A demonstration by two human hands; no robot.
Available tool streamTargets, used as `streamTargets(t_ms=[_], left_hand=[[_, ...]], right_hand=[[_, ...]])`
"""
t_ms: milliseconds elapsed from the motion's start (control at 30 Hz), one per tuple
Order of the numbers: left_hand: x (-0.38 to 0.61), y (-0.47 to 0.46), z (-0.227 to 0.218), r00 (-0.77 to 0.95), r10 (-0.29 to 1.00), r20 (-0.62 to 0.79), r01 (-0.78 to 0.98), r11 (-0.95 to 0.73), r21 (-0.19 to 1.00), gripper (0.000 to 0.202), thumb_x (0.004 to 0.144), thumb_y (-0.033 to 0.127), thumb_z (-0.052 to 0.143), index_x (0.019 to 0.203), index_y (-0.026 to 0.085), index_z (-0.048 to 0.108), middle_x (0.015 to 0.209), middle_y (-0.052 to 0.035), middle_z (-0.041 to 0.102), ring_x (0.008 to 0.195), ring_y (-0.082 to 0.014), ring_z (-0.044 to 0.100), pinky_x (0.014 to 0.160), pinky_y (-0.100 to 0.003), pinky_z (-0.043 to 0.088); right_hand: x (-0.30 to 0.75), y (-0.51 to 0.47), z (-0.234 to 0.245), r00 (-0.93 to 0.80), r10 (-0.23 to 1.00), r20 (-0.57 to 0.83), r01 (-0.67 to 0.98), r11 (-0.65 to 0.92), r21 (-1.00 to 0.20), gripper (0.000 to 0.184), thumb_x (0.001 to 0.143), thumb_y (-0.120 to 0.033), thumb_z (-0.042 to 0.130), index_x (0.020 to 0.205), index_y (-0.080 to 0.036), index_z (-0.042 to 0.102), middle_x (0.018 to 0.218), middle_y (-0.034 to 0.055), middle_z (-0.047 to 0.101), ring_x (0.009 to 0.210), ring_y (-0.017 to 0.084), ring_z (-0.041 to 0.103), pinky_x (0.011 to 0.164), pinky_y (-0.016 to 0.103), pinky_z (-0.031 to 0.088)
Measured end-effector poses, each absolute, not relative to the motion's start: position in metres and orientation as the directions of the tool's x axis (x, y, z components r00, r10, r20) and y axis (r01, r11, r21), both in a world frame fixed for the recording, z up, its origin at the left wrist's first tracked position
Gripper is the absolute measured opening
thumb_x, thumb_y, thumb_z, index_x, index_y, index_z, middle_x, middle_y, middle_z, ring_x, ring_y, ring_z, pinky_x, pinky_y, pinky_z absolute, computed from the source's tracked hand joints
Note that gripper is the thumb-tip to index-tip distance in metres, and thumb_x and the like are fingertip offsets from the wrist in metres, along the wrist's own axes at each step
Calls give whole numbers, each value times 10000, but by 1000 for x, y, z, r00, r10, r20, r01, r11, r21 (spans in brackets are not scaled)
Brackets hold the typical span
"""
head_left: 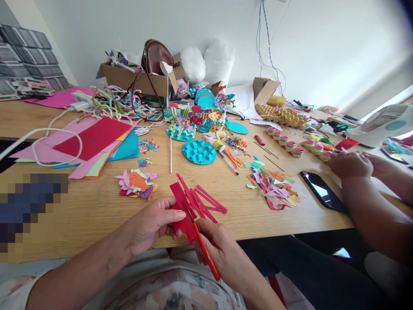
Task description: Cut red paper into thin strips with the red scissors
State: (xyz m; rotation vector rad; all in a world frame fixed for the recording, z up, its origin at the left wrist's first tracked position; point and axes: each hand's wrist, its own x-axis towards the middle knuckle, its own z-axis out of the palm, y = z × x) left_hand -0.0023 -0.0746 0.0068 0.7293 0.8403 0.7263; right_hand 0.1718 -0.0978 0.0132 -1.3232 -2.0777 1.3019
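My left hand (153, 224) pinches a piece of red paper (180, 206) just above the near edge of the wooden table (97, 206). The paper is slit into several thin strips (203, 201) that fan out to the right over the tabletop. My right hand (222, 252) is closed around red-handled scissors (204, 247), whose blades reach up into the red paper. Both hands are close together at my lap.
Another person's hands (353, 165) work at the right beside a black phone (322, 191). Paper scraps (272, 183), a paper fish cutout (138, 183), blue paper discs (199, 151), stacked coloured sheets (93, 144), a white cable and a cardboard box (138, 77) cover the table.
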Motion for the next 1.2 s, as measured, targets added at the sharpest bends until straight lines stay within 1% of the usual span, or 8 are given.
streamTargets(t_ms=[267, 467, 633, 767, 833, 967, 1033, 1200], left_hand=[[-2, -75, 7, 471, 781, -410, -281, 574, 770, 222, 681, 223, 666, 887, 140, 670, 696, -20, 634, 475, -58, 477, 468, -174, 399], [-3, -75, 7, 470, 782, -410, -292, 575, 764, 176, 684, 213, 665, 839, 131, 669, 692, -15, 627, 472, -50, 477, 467, -162, 406], [0, -77, 11, 473, 766, -436, -287, 602, 745, 172, 685, 201, 659, 844, 136, 661, 717, -24, 638, 488, -55, 486, 482, -162, 406], [3, -79, 12, 493, 737, -463, -284, 639, 715, 214, 664, 207, 675, 869, 150, 660, 682, -17, 634, 471, -51, 484, 481, -158, 400], [3, -80, 12, 500, 719, -482, -261, 656, 708, 232, 664, 217, 675, 885, 150, 658, 666, -16, 629, 453, -45, 478, 462, -150, 387], [2, -80, 11, 510, 711, -483, -232, 655, 719, 191, 684, 219, 653, 855, 133, 652, 640, -18, 617, 443, -43, 485, 448, -140, 386], [2, -80, 10, 513, 710, -481, -236, 656, 717, 178, 687, 214, 649, 846, 133, 650, 638, -15, 613, 440, -40, 487, 446, -136, 388], [2, -79, 11, 508, 705, -496, -239, 668, 705, 205, 671, 218, 668, 859, 138, 655, 655, -16, 623, 437, -35, 490, 454, -135, 394]], right_hand=[[170, -98, 8, -482, 862, -156, 518, 137, -844, 334, 908, -357, 331, 672, -172, 480, 556, -28, 480, 539, 93, 406, 490, 202, 285], [170, -98, 8, -466, 870, -164, 544, 134, -829, 297, 892, -301, 356, 645, -174, 461, 549, -24, 480, 523, 93, 403, 479, 200, 284], [170, -97, 10, -485, 859, -161, 527, 140, -838, 313, 892, -319, 366, 644, -170, 485, 542, -25, 486, 531, 96, 423, 478, 195, 290], [170, -96, 13, -496, 851, -173, 498, 116, -860, 311, 896, -318, 358, 643, -171, 465, 555, -26, 494, 536, 94, 431, 479, 191, 296], [170, -95, 14, -498, 850, -174, 491, 111, -864, 309, 898, -326, 357, 661, -169, 478, 570, -24, 500, 543, 94, 437, 484, 191, 299], [171, -94, 14, -509, 845, -164, 469, 112, -876, 310, 907, -332, 347, 719, -164, 527, 595, -22, 509, 564, 94, 452, 512, 191, 317], [171, -94, 13, -512, 844, -157, 458, 114, -881, 323, 911, -344, 338, 718, -165, 524, 594, -24, 500, 562, 92, 446, 512, 192, 315], [171, -93, 11, -494, 854, -160, 509, 135, -850, 344, 903, -360, 354, 676, -157, 513, 583, -21, 474, 538, 91, 407, 481, 199, 286]])
